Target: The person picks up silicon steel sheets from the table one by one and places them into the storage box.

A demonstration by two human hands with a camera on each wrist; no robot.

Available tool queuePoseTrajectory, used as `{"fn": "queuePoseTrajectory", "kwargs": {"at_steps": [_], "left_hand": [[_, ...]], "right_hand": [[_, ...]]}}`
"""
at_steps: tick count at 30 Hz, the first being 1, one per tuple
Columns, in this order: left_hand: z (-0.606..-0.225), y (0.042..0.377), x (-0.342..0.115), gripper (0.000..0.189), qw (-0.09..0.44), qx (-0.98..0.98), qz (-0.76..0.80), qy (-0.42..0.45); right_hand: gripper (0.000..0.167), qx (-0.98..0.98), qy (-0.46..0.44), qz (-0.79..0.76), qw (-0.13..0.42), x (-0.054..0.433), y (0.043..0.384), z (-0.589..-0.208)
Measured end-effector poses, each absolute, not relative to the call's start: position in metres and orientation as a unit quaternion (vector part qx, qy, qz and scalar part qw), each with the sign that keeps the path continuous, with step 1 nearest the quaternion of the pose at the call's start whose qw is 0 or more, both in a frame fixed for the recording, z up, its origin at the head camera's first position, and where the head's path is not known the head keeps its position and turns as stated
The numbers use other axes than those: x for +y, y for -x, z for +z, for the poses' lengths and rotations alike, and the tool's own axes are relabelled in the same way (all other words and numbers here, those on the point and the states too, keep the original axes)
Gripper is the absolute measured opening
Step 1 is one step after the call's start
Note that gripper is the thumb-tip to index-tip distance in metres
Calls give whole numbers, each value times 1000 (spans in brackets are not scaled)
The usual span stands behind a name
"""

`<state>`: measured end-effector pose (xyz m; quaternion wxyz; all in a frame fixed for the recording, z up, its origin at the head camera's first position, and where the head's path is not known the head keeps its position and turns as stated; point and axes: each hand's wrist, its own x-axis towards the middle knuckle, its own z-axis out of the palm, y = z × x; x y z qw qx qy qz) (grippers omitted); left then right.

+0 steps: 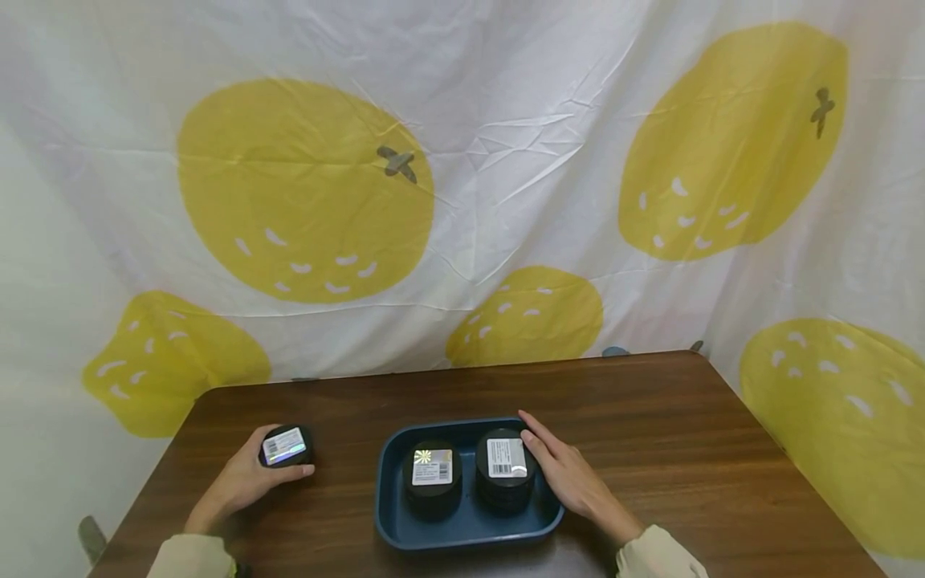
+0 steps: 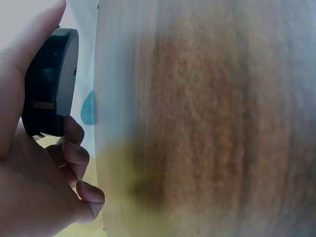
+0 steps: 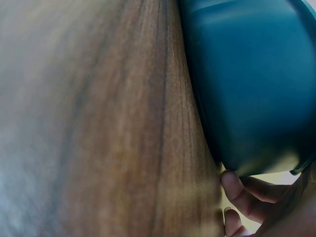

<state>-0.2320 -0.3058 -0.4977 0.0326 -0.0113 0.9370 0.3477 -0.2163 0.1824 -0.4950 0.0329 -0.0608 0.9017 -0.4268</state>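
Note:
My left hand (image 1: 249, 475) grips a round, flat black tin (image 1: 285, 446) above the left side of the table, its label facing up. In the left wrist view the tin (image 2: 49, 84) appears edge-on between thumb and fingers. A blue tray (image 1: 470, 539) lies at the middle front of the table. Two round black containers stand in it, a left one (image 1: 432, 502) and a right one (image 1: 506, 498), each with a pale label on top. My right hand (image 1: 567, 474) holds the tray's right end by the rim, close to the right container. In the right wrist view, curled fingertips (image 3: 232, 182) meet the tray's outer wall (image 3: 247, 74).
The brown wooden table (image 1: 672, 425) ends at a back edge against a white curtain (image 1: 491, 48) printed with large yellow fruit. Bare wood lies between the left hand and the tray, and to the right of the right hand.

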Motion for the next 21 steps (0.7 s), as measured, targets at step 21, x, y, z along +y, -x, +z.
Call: {"fn": "queuePoseTrajectory", "kwargs": {"at_steps": [21], "left_hand": [[-479,229,-288,95,-1,932,362,-16]], "right_hand": [[61,904,70,-422,20,183,216,-495]]}}
